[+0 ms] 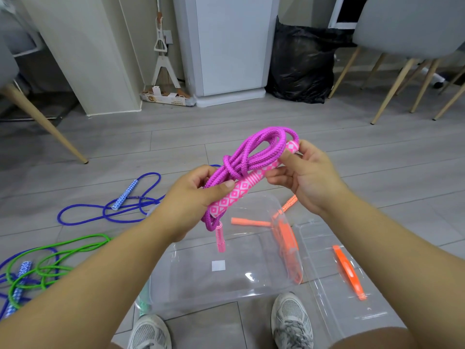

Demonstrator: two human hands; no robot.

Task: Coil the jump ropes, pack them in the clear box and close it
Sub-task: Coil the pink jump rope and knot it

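Head view: magenta jump rope [247, 157] coiled, gripped by left hand [193, 197] and right hand [304, 177]; clear box [226, 295] empty, blue rope [105, 210] and green rope [63, 255] uncoiled.

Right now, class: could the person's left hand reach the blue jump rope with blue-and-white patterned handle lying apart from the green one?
Probably not yet. The grey floor towards the blue jump rope looks free, but the left hand grips the coiled magenta jump rope, so it must release that first.
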